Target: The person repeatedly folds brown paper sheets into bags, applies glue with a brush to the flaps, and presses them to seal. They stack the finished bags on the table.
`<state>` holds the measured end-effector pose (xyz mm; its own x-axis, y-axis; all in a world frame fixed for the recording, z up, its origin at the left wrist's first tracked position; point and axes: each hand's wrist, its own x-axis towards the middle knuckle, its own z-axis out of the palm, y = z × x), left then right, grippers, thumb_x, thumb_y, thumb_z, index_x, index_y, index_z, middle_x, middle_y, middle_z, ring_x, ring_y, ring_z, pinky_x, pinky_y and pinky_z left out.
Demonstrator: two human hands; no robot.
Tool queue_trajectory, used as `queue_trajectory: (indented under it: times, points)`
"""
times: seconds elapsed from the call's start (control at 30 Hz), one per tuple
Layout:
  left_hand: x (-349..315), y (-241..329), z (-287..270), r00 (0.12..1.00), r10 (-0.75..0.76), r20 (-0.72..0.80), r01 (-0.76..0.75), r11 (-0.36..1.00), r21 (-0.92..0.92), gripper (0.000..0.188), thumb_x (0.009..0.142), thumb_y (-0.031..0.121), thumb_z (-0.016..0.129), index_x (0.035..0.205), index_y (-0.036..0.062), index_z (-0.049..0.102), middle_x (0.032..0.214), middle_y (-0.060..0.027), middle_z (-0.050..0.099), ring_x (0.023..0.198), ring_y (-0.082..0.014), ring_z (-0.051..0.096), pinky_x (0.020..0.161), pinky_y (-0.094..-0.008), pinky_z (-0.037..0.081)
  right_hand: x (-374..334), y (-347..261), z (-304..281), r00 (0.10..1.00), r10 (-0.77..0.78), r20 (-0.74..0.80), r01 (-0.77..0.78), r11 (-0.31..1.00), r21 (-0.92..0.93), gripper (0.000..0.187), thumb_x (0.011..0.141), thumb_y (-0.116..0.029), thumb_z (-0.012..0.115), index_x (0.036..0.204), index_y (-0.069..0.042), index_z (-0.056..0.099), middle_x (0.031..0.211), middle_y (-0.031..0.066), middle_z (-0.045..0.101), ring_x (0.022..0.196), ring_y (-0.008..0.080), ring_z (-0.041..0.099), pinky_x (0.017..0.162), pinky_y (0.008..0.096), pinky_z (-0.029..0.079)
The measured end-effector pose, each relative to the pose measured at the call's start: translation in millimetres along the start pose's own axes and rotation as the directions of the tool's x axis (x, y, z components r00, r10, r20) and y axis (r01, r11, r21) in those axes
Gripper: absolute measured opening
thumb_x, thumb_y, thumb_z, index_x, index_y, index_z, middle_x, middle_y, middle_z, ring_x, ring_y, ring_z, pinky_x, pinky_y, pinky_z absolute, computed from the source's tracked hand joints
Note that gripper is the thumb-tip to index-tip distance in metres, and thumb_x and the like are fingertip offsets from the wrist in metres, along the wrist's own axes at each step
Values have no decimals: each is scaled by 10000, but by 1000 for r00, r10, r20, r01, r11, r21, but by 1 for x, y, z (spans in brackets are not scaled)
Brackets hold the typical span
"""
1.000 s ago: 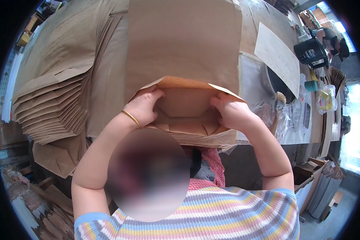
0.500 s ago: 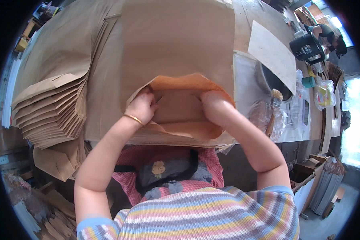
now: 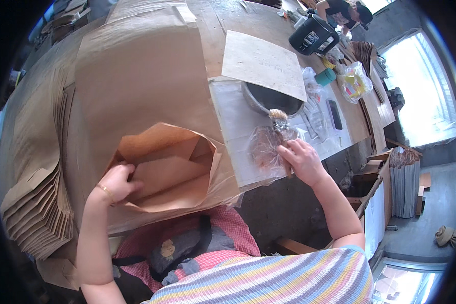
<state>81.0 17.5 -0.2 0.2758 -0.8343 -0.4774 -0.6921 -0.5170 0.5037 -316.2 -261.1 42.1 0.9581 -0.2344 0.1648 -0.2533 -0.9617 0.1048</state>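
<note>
Near left: paper bag (image 3: 175,177), probably light, soft, easily creased; take by rim. Left hand (image 3: 117,183) half-curled at mouth, grip unclear. Right hand (image 3: 303,161) closed round brush (image 3: 279,126).

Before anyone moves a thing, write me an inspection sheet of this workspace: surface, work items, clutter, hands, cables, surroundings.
Surface: wooden table, partly covered; white sheet right of the work.
Work items: paper bag, mouth open; brush to its right, bristles pointing away from the person.
Clutter: bag stack at left; bowl partly under pale board; black jug; teal cup.
Left hand: fingers inside the bag's mouth, left side.
Right hand: fingers at the brush handle; grip unclear.
Cables: nothing seen.
Surroundings: bright window at right; co-worker at upper right.
</note>
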Motion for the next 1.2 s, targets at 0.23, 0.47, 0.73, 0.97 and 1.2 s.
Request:
queue_trajectory:
  times: [0.23,0.47,0.73,0.97,1.2]
  points:
    - [-49,2,39,964,223,-145,-157,916,368,460,551,169,779,950,21,606,1263,-213,453,1249,-394,409,1036,-458,391,66,63,13,761,643,-90,-381,555,740,196,854,-178,715,920,7,717,799,63,698,698,74,610,603,237,473]
    - [-64,27,28,936,212,-282,-92,918,385,647,452,234,851,979,-58,614,1398,-277,379,1272,-456,411,1063,-455,383,75,81,9,695,718,28,-343,297,891,152,854,-142,708,880,7,715,770,7,663,663,62,561,604,232,457]
    - [-61,48,31,918,80,-389,47,951,306,1242,385,272,925,1426,41,289,1501,-284,203,1360,-450,303,1100,-468,345,55,116,-12,988,142,58,-132,602,787,203,834,-95,735,1026,-31,725,838,22,680,807,98,604,704,248,493]
    - [-53,24,21,971,-69,-230,51,995,-83,1340,449,270,927,1506,82,125,1511,-269,207,1389,-424,278,1151,-437,281,68,85,-1,822,543,172,-6,-294,956,205,933,-200,527,949,-24,630,703,-7,544,538,33,402,477,204,291]
    - [-52,-3,34,925,145,-350,-228,951,-209,1323,504,275,913,1527,151,82,1461,-276,279,1373,-427,299,1140,-441,303,160,-214,8,897,346,273,-269,-61,961,121,890,-107,640,861,6,668,711,3,629,665,43,539,582,218,440]
